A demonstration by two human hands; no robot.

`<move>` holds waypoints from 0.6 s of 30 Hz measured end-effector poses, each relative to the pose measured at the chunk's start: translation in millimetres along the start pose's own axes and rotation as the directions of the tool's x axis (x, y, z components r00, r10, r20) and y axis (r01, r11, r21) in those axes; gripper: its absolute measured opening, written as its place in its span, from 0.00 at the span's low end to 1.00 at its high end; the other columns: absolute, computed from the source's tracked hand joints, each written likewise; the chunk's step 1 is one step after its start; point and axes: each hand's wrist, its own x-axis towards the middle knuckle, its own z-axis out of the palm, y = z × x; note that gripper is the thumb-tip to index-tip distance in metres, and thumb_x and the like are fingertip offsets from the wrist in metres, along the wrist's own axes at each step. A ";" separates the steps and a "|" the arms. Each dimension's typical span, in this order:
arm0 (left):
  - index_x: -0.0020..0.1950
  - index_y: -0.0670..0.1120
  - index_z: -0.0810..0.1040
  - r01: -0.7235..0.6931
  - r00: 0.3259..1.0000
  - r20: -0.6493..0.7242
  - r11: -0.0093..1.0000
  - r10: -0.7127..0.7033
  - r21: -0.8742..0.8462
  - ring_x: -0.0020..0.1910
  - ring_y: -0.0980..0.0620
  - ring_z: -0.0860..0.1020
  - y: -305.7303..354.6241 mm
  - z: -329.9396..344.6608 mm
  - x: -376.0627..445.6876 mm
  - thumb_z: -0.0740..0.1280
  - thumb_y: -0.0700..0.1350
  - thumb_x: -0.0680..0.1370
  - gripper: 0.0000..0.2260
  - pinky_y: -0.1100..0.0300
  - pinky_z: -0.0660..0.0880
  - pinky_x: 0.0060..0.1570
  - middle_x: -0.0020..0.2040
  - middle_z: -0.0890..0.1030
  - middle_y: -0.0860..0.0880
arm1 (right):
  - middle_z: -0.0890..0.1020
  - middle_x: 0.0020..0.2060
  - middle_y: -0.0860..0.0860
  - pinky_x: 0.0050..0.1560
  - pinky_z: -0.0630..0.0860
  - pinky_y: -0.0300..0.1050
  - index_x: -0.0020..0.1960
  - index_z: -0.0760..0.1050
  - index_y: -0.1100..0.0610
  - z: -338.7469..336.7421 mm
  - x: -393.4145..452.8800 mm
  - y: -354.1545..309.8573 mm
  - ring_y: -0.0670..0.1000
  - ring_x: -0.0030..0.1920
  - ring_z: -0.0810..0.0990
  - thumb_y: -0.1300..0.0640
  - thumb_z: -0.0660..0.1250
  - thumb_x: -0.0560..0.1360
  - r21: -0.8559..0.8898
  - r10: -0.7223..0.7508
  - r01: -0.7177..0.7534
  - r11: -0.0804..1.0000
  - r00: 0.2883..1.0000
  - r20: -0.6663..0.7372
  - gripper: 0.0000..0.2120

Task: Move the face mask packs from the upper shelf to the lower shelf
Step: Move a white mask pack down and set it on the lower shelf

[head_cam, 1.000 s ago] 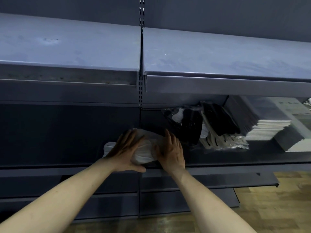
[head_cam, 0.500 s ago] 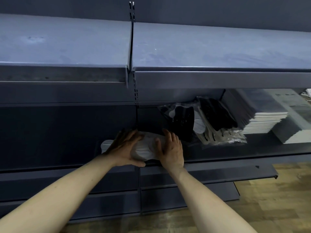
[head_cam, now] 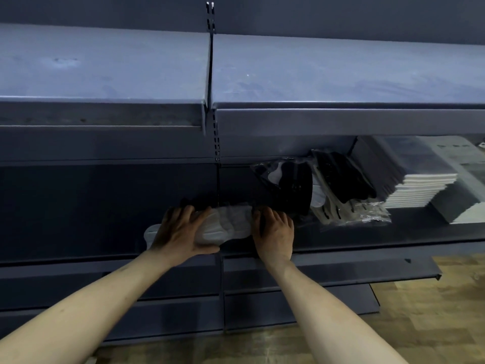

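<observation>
Both hands [head_cam: 181, 232] [head_cam: 274, 232] apparently press white mask pack [head_cam: 225, 224] flat.

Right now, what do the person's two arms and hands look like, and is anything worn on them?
Both forearms are bare: no sleeves reach into view. The left hand and the right hand wear no gloves. No rings, watch or bracelet are visible. The fingers are bare too.
</observation>
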 end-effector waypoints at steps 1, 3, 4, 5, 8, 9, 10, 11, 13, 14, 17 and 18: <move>0.80 0.58 0.56 0.001 1.000 0.008 1.000 -0.001 -0.026 0.61 0.46 0.68 0.9 -0.1 -0.5 0.52 0.82 0.64 0.49 0.49 0.63 0.68 0.64 0.68 0.51 | 0.85 0.45 0.50 0.53 0.76 0.51 0.55 0.80 0.54 -0.2 -0.6 0.1 0.55 0.49 0.82 0.49 0.58 0.80 0.005 -0.035 0.035 0.999 0.999 0.015 0.15; 0.79 0.58 0.57 -0.009 1.000 0.025 0.990 0.013 -0.144 0.65 0.48 0.66 5.4 0.0 0.7 0.56 0.78 0.65 0.46 0.54 0.61 0.68 0.67 0.67 0.53 | 0.85 0.43 0.50 0.51 0.76 0.50 0.55 0.81 0.55 -0.3 -2.4 0.3 0.55 0.47 0.81 0.49 0.58 0.78 0.030 -0.102 0.101 0.994 0.994 0.047 0.16; 0.79 0.57 0.58 -0.023 0.999 0.029 0.979 0.029 -0.203 0.67 0.49 0.64 8.9 0.6 2.7 0.60 0.75 0.67 0.44 0.57 0.60 0.68 0.69 0.66 0.54 | 0.85 0.43 0.50 0.51 0.76 0.49 0.55 0.81 0.54 -0.4 -2.9 0.2 0.54 0.47 0.81 0.49 0.58 0.78 0.046 -0.124 0.121 0.992 0.990 0.061 0.17; 0.79 0.57 0.59 -0.038 0.998 0.030 0.969 0.047 -0.244 0.70 0.49 0.63 12.5 1.6 6.1 0.64 0.72 0.69 0.42 0.58 0.59 0.69 0.72 0.65 0.54 | 0.85 0.43 0.50 0.52 0.76 0.49 0.56 0.81 0.54 -0.6 -2.9 0.3 0.54 0.47 0.80 0.49 0.58 0.78 0.065 -0.136 0.131 0.989 0.988 0.074 0.17; 0.78 0.55 0.62 -0.049 0.997 0.041 0.958 0.064 -0.281 0.75 0.46 0.60 25.9 0.1 17.6 0.69 0.66 0.72 0.39 0.53 0.57 0.74 0.77 0.63 0.53 | 0.85 0.43 0.50 0.51 0.76 0.50 0.55 0.80 0.54 -0.3 -4.1 0.7 0.54 0.48 0.80 0.51 0.61 0.78 0.101 -0.163 0.154 0.983 0.983 0.088 0.12; 0.78 0.54 0.63 -0.050 0.996 0.052 0.958 0.067 -0.284 0.76 0.46 0.59 31.1 -1.2 21.4 0.70 0.64 0.72 0.38 0.52 0.57 0.75 0.77 0.62 0.52 | 0.85 0.44 0.50 0.51 0.76 0.50 0.55 0.80 0.54 0.5 -4.5 1.4 0.55 0.48 0.80 0.52 0.63 0.78 0.095 -0.164 0.156 0.983 0.983 0.082 0.11; 0.78 0.54 0.62 -0.055 0.995 0.063 0.956 0.076 -0.287 0.76 0.46 0.60 36.4 -2.8 24.4 0.70 0.64 0.72 0.38 0.52 0.57 0.75 0.78 0.62 0.52 | 0.84 0.44 0.50 0.51 0.76 0.50 0.55 0.80 0.54 1.0 -4.9 2.2 0.55 0.48 0.80 0.53 0.65 0.77 0.086 -0.162 0.155 0.984 0.984 0.076 0.10; 0.79 0.54 0.61 -0.058 0.994 0.070 0.956 0.082 -0.289 0.76 0.45 0.59 40.4 -3.8 26.5 0.70 0.65 0.72 0.38 0.51 0.56 0.75 0.78 0.61 0.51 | 0.84 0.45 0.50 0.51 0.76 0.50 0.55 0.80 0.54 1.6 -4.7 3.2 0.55 0.48 0.80 0.53 0.65 0.77 0.076 -0.157 0.152 0.985 0.985 0.069 0.10; 0.80 0.55 0.55 -0.048 0.995 0.071 0.965 0.068 -0.256 0.79 0.44 0.53 43.3 -5.3 25.3 0.63 0.70 0.73 0.40 0.47 0.49 0.77 0.80 0.55 0.50 | 0.84 0.48 0.51 0.51 0.75 0.50 0.57 0.80 0.54 2.4 -3.9 4.6 0.55 0.51 0.80 0.51 0.63 0.78 0.060 -0.130 0.127 0.990 0.990 0.058 0.12; 0.80 0.57 0.52 -0.025 0.998 0.046 0.979 0.035 -0.204 0.80 0.45 0.48 41.0 -5.2 21.6 0.58 0.74 0.71 0.42 0.44 0.43 0.77 0.81 0.51 0.50 | 0.83 0.49 0.51 0.52 0.75 0.50 0.57 0.79 0.54 2.1 -4.1 4.3 0.55 0.52 0.79 0.51 0.63 0.78 0.057 -0.104 0.101 0.993 0.993 0.056 0.12; 0.81 0.57 0.47 0.193 0.980 -0.037 0.975 -0.198 -0.110 0.80 0.43 0.44 22.4 -4.8 4.2 0.51 0.82 0.63 0.52 0.38 0.39 0.75 0.82 0.48 0.49 | 0.84 0.50 0.53 0.53 0.76 0.52 0.56 0.79 0.56 0.9 -3.7 3.6 0.57 0.53 0.80 0.54 0.66 0.78 0.039 -0.056 0.055 0.998 0.998 0.030 0.10; 0.81 0.56 0.45 0.291 0.956 -0.005 0.948 -0.295 -0.131 0.80 0.42 0.44 14.8 -3.4 -2.5 0.52 0.84 0.60 0.56 0.38 0.41 0.75 0.81 0.46 0.48 | 0.84 0.50 0.53 0.53 0.76 0.52 0.56 0.79 0.55 0.8 -3.5 3.0 0.57 0.53 0.81 0.52 0.65 0.78 0.028 -0.058 0.057 0.998 0.998 0.032 0.11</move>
